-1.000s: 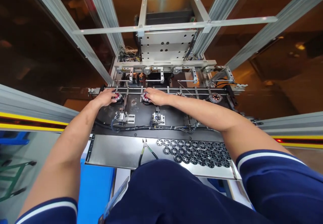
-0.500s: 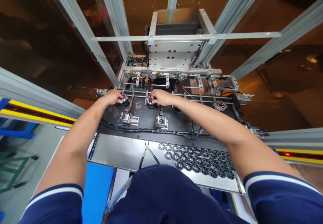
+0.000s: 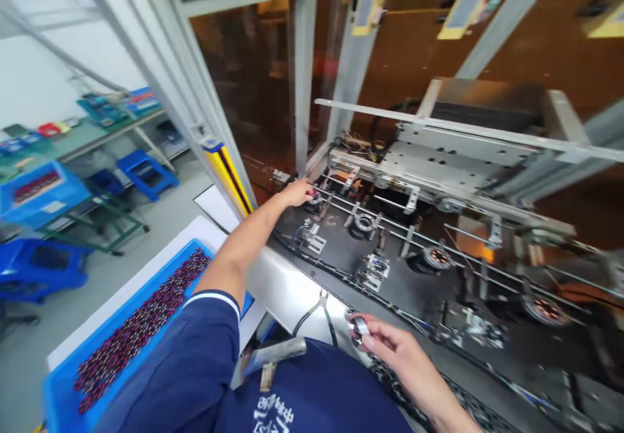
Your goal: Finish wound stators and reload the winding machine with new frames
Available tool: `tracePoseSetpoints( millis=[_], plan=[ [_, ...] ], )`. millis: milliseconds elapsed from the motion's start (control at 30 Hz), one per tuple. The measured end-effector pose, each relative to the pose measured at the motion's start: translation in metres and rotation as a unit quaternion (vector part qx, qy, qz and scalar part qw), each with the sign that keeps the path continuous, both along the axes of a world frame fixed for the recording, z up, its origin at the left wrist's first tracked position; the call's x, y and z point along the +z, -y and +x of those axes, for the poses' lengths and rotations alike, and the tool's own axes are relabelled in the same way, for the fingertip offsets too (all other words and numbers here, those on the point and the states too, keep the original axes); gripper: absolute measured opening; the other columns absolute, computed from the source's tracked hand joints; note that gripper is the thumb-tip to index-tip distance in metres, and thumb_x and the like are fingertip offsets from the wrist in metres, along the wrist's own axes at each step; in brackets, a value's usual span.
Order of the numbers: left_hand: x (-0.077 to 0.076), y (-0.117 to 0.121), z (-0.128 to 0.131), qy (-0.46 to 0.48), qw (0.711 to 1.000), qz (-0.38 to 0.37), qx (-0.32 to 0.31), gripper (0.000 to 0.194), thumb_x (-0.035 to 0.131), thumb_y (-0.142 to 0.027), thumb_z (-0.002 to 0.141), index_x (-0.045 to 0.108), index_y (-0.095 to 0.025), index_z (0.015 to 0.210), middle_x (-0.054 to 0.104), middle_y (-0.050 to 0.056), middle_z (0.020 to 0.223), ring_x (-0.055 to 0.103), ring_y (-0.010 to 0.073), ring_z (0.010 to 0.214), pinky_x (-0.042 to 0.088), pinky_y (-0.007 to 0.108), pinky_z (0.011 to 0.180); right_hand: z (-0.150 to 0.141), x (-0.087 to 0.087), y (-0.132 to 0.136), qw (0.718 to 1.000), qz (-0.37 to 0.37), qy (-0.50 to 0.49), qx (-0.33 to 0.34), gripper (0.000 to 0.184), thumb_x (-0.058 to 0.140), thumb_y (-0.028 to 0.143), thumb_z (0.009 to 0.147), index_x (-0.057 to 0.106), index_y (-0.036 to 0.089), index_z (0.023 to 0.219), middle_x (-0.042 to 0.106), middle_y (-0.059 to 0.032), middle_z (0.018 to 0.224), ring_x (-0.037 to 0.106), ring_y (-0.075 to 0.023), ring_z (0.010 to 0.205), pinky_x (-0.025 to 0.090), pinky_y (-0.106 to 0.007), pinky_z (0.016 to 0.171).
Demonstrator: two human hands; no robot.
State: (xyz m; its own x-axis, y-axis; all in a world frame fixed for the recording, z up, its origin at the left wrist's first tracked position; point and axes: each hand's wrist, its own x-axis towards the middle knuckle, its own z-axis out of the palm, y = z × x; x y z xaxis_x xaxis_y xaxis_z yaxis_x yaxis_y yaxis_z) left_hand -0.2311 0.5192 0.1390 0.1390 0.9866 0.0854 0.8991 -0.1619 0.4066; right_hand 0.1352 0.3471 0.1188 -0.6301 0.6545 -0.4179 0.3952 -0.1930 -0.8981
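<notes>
My left hand (image 3: 296, 192) reaches to the leftmost round fixture (image 3: 314, 200), its fingers closed round a small reddish wound part on top. Over the steel ledge, my right hand (image 3: 397, 345) pinches a dark, silver-rimmed ring part (image 3: 359, 329) between thumb and fingers. Beneath and beside that hand lie several similar rings (image 3: 390, 381), partly hidden by my arm and body. The second fixture (image 3: 364, 223) shows a bare silver ring. Copper-coloured windings show on the third fixture (image 3: 436, 257) and on the far-right fixture (image 3: 546, 309).
Cutting pliers (image 3: 322, 300) lie on the steel ledge (image 3: 287, 283). Metal rods and clamp arms (image 3: 412, 199) cross behind the fixtures. A yellow light curtain post (image 3: 231, 176) stands at left. Beside me, a blue tray (image 3: 58, 387) holds many red-and-black wound parts.
The view has swung left. My right hand has left the second fixture, where red showed before, and come back to the ledge, now holding a ring. My left hand stays at the leftmost fixture.
</notes>
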Motion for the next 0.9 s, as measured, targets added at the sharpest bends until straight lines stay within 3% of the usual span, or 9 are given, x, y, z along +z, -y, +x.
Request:
tracePoseSetpoints(
  millis=[67,133,200,267,400,500,600,800,900],
  plan=[
    [-0.001,0.034,-0.004,0.014,0.999,0.016,0.027,0.036,0.062,-0.036,0.095,0.060,-0.017,0.126,0.058,0.012,0.136,0.059,0.0261,0.120,0.052,0.050,0.100,-0.012,-0.016,0.006,0.999,0.028,0.009,0.028,0.037,0.061,0.061,0.083,0.072,0.025,0.082,0.068,-0.0132,0.123,0.066,-0.0353,0.113,0.057,-0.048,0.090],
    [-0.008,0.081,-0.004,0.027,0.999,0.016,0.043,0.033,0.061,-0.036,0.095,0.061,-0.017,0.123,0.056,0.012,0.139,0.057,0.0266,0.124,0.050,0.051,0.104,-0.030,-0.029,0.008,0.988,0.135,0.030,0.074,0.031,0.056,0.051,0.089,0.069,0.025,0.080,0.070,-0.0136,0.117,0.067,-0.0331,0.110,0.058,-0.046,0.091],
    [-0.022,0.135,0.002,0.036,0.998,-0.009,0.051,0.030,0.060,-0.036,0.096,0.063,-0.017,0.119,0.059,0.011,0.134,0.059,0.0250,0.121,0.051,0.049,0.102,-0.053,-0.039,0.009,0.946,0.283,0.071,0.139,0.025,0.049,0.036,0.095,0.068,0.023,0.084,0.070,-0.0143,0.114,0.068,-0.0297,0.109,0.058,-0.044,0.092],
    [-0.041,0.185,0.011,0.038,0.996,-0.053,0.062,0.029,0.060,-0.036,0.096,0.064,-0.017,0.117,0.063,0.010,0.126,0.063,0.0224,0.112,0.055,0.045,0.097,-0.081,-0.049,0.009,0.896,0.384,0.107,0.197,0.025,0.044,0.022,0.096,0.068,0.021,0.090,0.068,-0.0146,0.113,0.068,-0.0266,0.104,0.058,-0.041,0.092],
    [-0.076,0.242,0.029,0.023,0.983,-0.131,0.130,0.032,0.060,-0.037,0.096,0.062,-0.018,0.122,0.063,0.010,0.125,0.064,0.0213,0.107,0.057,0.043,0.092,-0.142,-0.062,0.005,0.845,0.443,0.142,0.263,0.017,0.051,0.014,0.095,0.069,0.016,0.094,0.066,-0.0146,0.112,0.067,-0.0247,0.102,0.056,-0.039,0.094],
    [-0.088,0.255,0.037,0.001,0.971,-0.156,0.182,0.034,0.060,-0.037,0.096,0.061,-0.018,0.124,0.062,0.011,0.128,0.064,0.0222,0.109,0.056,0.044,0.093,-0.173,-0.065,0.003,0.810,0.476,0.181,0.289,0.013,0.060,0.023,0.098,0.067,0.013,0.104,0.066,-0.0102,0.114,0.065,-0.0223,0.106,0.055,-0.042,0.096],
    [-0.085,0.253,0.043,-0.037,0.966,-0.171,0.193,0.035,0.061,-0.037,0.095,0.060,-0.018,0.125,0.061,0.011,0.129,0.063,0.0228,0.111,0.056,0.044,0.094,-0.182,-0.065,-0.002,0.801,0.486,0.211,0.280,0.023,0.063,0.032,0.098,0.064,0.014,0.114,0.064,-0.0087,0.120,0.063,-0.0217,0.109,0.056,-0.043,0.095],
    [-0.056,0.224,0.058,-0.208,0.953,-0.192,0.111,0.032,0.059,-0.037,0.096,0.061,-0.020,0.123,0.061,0.011,0.129,0.063,0.0217,0.110,0.056,0.043,0.094,-0.166,-0.057,-0.005,0.858,0.467,0.143,0.159,0.013,0.065,0.023,0.095,0.067,0.012,0.102,0.067,-0.0084,0.110,0.064,-0.0208,0.101,0.055,-0.041,0.091],
    [-0.041,0.221,0.069,-0.260,0.950,-0.165,0.054,0.027,0.058,-0.037,0.097,0.064,-0.021,0.118,0.064,0.010,0.125,0.064,0.0193,0.106,0.057,0.039,0.091,-0.135,-0.045,0.004,0.862,0.487,0.099,0.097,0.007,0.069,0.008,0.083,0.070,0.012,0.089,0.068,-0.0120,0.100,0.064,-0.0215,0.095,0.055,-0.037,0.086]
  ],
)
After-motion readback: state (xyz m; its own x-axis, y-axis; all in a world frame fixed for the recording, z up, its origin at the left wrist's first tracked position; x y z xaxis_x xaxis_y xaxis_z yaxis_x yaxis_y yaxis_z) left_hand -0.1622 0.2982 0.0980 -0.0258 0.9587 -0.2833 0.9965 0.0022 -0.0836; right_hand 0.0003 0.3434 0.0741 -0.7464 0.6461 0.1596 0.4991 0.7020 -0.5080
